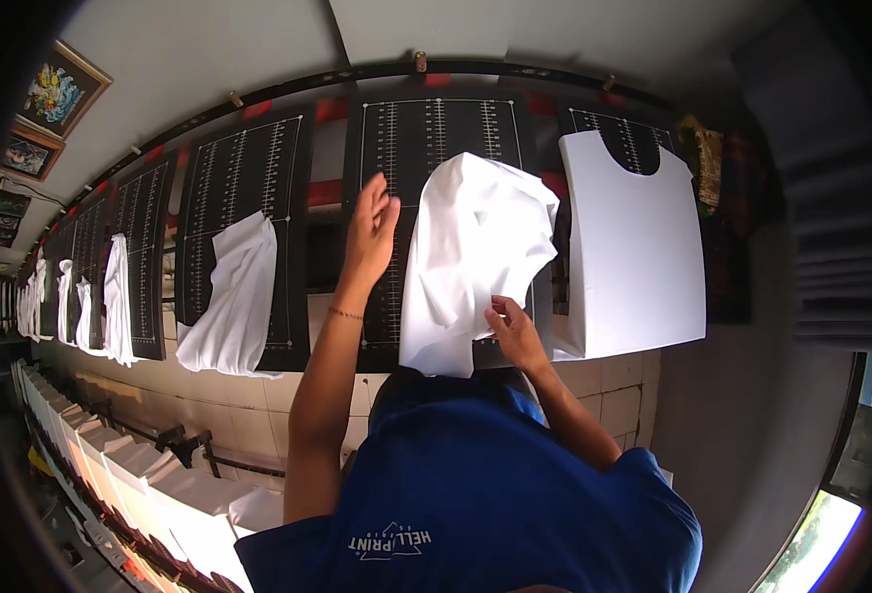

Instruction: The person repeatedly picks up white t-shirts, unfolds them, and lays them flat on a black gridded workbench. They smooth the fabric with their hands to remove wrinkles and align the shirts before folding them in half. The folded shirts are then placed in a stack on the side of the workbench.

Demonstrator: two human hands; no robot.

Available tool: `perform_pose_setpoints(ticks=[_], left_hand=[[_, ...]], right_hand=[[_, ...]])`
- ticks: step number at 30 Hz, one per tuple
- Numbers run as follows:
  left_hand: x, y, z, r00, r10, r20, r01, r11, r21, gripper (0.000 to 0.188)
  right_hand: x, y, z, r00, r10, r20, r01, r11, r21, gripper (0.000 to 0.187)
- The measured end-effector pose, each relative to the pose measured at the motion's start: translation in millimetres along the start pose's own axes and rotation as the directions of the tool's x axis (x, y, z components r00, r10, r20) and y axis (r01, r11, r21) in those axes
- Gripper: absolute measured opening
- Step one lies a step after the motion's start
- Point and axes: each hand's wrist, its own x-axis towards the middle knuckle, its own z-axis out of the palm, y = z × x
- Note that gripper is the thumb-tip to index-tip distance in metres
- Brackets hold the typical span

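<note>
Fabric (233, 296), white and rumpled, lies on a board to the left of the central black board (394, 148). The left hand (370, 232) hovers above the central board's left side, fingers extended, holding nothing. A crumpled white cloth (475, 237) lies on that board; the right hand (513, 331) meets its lower right edge, fingers half-curled, though I cannot tell if they pinch it. Right of the central board lies a flat white shirt (638, 257). Arranging the cloth seems in hand; the next move probably calls for opening its folds.
</note>
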Motion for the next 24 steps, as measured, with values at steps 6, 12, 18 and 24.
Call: perform_pose_setpoints(ticks=[6, 12, 18, 24], left_hand=[[-134.3, -63.4, -22.3, 0.996, -0.059, 0.068, 0.034, 0.947, 0.321, 0.016], [-174.1, -56.4, -20.4, 0.967, 0.041, 0.25, -0.199, 0.733, 0.65, 0.057], [-160.7, -55.1, 5.4, 0.977, 0.054, 0.205, -0.16, 0.823, 0.545, 0.056], [-127.7, -10.0, -31.9, 0.977, -0.088, 0.193, 0.058, 0.986, 0.156, 0.025]], right_hand=[[-4.6, -46.7, 51.1, 0.854, -0.388, -0.347, 0.207, 0.864, -0.459, 0.025], [30.4, -75.1, 118.9, 0.918, -0.396, -0.021, 0.168, 0.436, -0.884, 0.025], [9.1, -206.5, 52.7, 0.904, -0.341, 0.257, 0.066, 0.706, 0.705, 0.016], [-81.8, -348.7, -110.1, 0.507, -0.773, -0.38, 0.767, 0.204, 0.609, 0.034]])
